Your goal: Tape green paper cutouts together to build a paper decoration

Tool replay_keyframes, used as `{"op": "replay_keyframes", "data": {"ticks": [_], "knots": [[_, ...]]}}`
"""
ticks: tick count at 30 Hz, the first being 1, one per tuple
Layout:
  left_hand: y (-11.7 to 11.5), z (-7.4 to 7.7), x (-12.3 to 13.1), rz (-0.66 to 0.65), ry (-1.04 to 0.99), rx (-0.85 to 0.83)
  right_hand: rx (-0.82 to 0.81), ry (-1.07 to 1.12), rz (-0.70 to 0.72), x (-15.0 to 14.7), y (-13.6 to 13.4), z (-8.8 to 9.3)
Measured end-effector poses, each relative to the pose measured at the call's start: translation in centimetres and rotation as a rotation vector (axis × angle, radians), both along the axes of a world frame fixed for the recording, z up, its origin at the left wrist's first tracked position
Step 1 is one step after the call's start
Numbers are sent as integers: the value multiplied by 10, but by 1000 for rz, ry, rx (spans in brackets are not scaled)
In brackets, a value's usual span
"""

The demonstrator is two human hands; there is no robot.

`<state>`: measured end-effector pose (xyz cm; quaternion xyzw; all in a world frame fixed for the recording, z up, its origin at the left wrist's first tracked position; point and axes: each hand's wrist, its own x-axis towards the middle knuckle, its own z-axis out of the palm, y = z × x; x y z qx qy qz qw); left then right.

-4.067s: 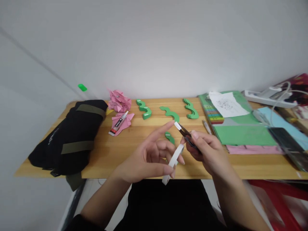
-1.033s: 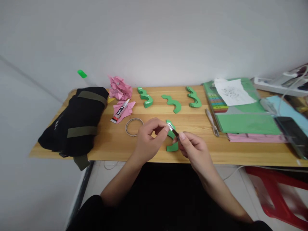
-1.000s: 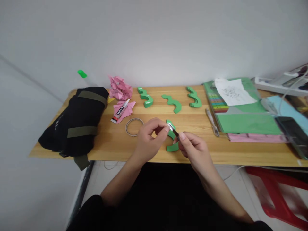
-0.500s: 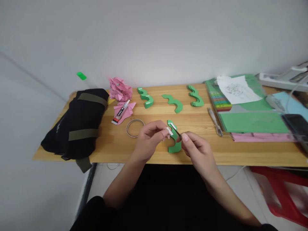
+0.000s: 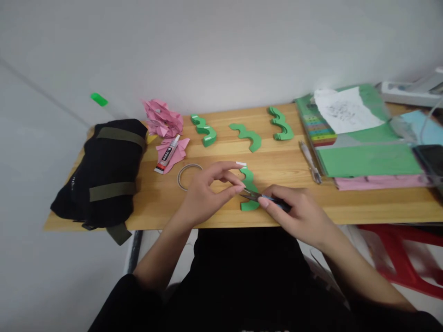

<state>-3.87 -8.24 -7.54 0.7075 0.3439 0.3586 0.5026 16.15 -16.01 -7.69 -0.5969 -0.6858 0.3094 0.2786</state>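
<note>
A wavy green paper piece [image 5: 249, 176] lies near the table's front edge, between my hands. It has a white strip [image 5: 241, 164] at its upper end. My left hand [image 5: 211, 189] is closed in a pinch just left of the piece; whatever sits between thumb and fingertip is too small to make out. My right hand [image 5: 294, 210] grips small dark scissors [image 5: 254, 195] with a bit of blue on the handle. Their slim blades are slightly apart, over the green piece and against the left fingertips.
A tape roll [image 5: 179, 177] lies left of my hand. Behind are more green wavy pieces [image 5: 249, 137], pink paper [image 5: 162, 119] and a glue tube [image 5: 166, 154]. A black pouch [image 5: 110, 173] stands left; pens [image 5: 309, 161] and green folders [image 5: 370, 162] lie right.
The white strip at my left fingertips is no longer visible there, and one now shows at the green piece's upper end. The scissors have swung lower, blades apart. The view has shifted slightly.
</note>
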Motion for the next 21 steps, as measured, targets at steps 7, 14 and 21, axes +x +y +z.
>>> {"op": "replay_keyframes", "data": {"ticks": [7, 14, 21], "knots": [[-1, -11, -3, 12, 47, 10, -172, 1, 81, 8, 0, -8], [-16, -39, -8, 205, -117, -393, -273, 278, -177, 2, -4, -36], [-25, -51, 2, 162, -154, -521, -249, 627, -408, -31, 6, -49]]}}
